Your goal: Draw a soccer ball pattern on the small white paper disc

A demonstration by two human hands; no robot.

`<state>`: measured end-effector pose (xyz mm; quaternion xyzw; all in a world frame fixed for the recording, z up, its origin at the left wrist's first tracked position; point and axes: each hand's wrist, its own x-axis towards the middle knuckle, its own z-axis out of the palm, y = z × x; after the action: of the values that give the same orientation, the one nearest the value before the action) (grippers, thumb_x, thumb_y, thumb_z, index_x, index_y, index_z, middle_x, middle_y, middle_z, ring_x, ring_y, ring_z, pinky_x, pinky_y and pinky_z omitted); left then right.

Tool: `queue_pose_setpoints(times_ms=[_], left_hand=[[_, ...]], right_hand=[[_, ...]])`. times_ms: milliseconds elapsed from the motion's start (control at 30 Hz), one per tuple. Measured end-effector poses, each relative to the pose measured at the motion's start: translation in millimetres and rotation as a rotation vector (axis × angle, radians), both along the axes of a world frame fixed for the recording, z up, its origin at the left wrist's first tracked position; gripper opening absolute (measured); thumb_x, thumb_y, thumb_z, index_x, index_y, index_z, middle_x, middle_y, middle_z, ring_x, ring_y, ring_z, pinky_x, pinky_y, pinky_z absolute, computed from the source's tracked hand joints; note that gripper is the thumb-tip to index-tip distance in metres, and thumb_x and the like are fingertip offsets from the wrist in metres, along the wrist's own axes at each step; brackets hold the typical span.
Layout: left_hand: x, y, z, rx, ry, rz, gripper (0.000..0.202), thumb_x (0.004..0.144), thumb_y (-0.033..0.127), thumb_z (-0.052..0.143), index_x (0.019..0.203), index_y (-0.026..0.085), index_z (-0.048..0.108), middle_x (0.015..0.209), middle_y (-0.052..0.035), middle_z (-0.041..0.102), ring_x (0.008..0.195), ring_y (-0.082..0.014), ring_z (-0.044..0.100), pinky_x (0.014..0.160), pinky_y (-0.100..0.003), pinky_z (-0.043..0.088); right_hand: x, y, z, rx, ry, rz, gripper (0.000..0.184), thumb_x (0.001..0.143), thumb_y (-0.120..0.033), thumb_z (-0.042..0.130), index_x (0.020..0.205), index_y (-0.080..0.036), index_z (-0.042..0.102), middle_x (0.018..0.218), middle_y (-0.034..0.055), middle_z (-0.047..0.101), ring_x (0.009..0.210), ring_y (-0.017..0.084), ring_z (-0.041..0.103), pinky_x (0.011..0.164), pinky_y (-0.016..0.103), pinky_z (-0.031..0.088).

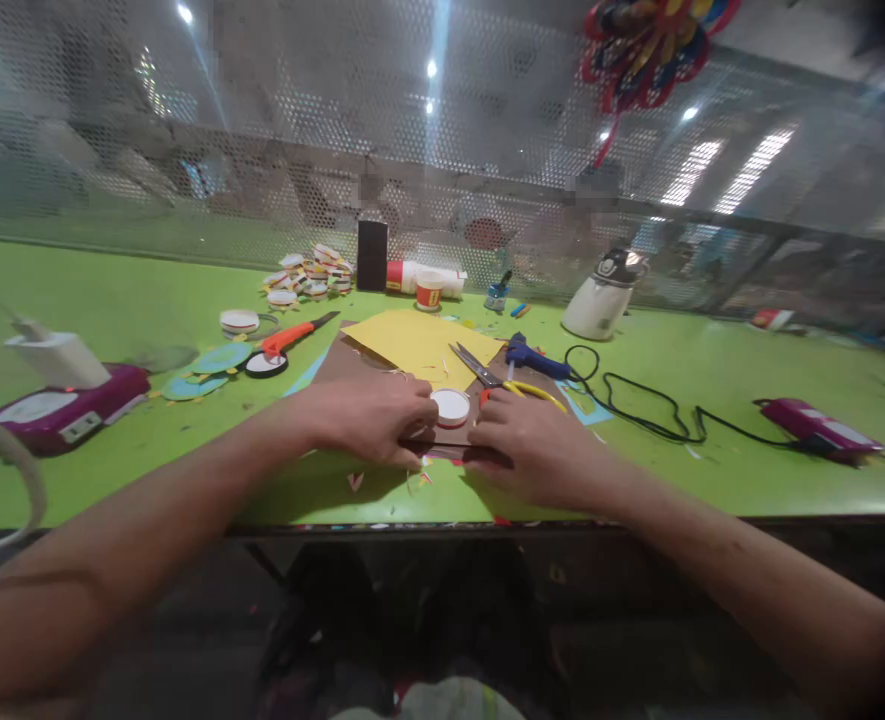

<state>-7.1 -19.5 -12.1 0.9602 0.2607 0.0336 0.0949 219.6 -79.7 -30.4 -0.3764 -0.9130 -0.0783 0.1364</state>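
Observation:
A shallow round white cup base (451, 407) with a reddish rim lies on a brown board (335, 358) between my hands. My left hand (378, 412) is closed, its curled fingertips at the base's left edge. On the right side, my right hand (528, 440) is also closed, with bent fingers near the board's front edge. A thin dark line runs between the hands; whether it is a held strip or the board's edge I cannot tell. Scissors with yellow handles (536, 392) lie partly open just beyond my right hand. Yellow paper (412, 340) covers the board's far part.
A blue glue gun (536, 358) has a black cord to a purple power strip (821, 428). Orange-handled scissors (288, 337), blue-green paper discs (206, 370) and a pile of cut cup bases (311, 272) lie left. Behind stand a paper cup (428, 290) and a white kettle (601, 300).

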Motion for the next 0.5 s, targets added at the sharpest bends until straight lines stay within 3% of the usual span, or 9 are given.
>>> queue_pose_setpoints(times_ms=[67, 167, 267, 367, 500], left_hand=[[2.8, -3.6, -2.9, 0.042, 0.021, -0.073, 0.017, 0.075, 0.033, 0.068, 0.086, 0.02, 0.066, 0.094, -0.0074, 0.064, 0.086, -0.0228, 0.059, 0.076, -0.03, 0.042], [7.2, -7.1, -6.5, 0.118, 0.032, -0.049, 0.013, 0.076, 0.028, 0.064, 0.085, 0.019, 0.065, 0.085, -0.0075, 0.065, 0.077, -0.0224, 0.059, 0.068, -0.031, 0.04], [10.9, -8.8, -7.2, 0.185, 0.057, -0.034, 0.011, 0.076, 0.027, 0.063, 0.081, 0.018, 0.065, 0.075, -0.0078, 0.065, 0.067, -0.0222, 0.058, 0.059, -0.032, 0.035], [12.7, -10.3, -6.3, 0.201, 0.06, -0.047, 0.012, 0.077, 0.027, 0.062, 0.084, 0.018, 0.065, 0.078, -0.0088, 0.067, 0.066, -0.022, 0.058, 0.058, -0.032, 0.034], [13.9, -12.5, -7.7, 0.192, 0.037, -0.025, 0.018, 0.075, 0.034, 0.063, 0.083, 0.018, 0.066, 0.077, -0.0093, 0.067, 0.066, -0.0227, 0.059, 0.057, -0.032, 0.034]], right_hand=[[-5.6, -10.4, -1.6, 0.055, -0.142, -0.026, 0.018, 0.086, -0.022, 0.059, 0.078, -0.014, 0.072, 0.084, 0.0145, 0.067, 0.086, 0.027, 0.058, 0.078, 0.041, 0.045], [-8.2, -13.9, -5.8, 0.106, -0.25, -0.077, 0.02, 0.089, -0.018, 0.054, 0.085, -0.01, 0.072, 0.091, 0.0193, 0.067, 0.091, 0.03, 0.058, 0.078, 0.043, 0.046], [-6.7, -10.7, -8.0, 0.127, -0.329, -0.088, 0.018, 0.089, -0.015, 0.056, 0.08, -0.012, 0.071, 0.085, 0.0165, 0.067, 0.088, 0.028, 0.059, 0.075, 0.04, 0.046], [-5.3, -9.4, -9.6, 0.143, -0.387, -0.057, 0.021, 0.089, -0.011, 0.056, 0.074, -0.014, 0.07, 0.074, 0.0118, 0.066, 0.08, 0.025, 0.059, 0.074, 0.038, 0.046], [-2.0, -10.7, -13.9, 0.19, -0.397, -0.038, 0.023, 0.092, -0.01, 0.051, 0.079, -0.013, 0.07, 0.072, 0.0106, 0.066, 0.074, 0.023, 0.059, 0.069, 0.037, 0.045]])
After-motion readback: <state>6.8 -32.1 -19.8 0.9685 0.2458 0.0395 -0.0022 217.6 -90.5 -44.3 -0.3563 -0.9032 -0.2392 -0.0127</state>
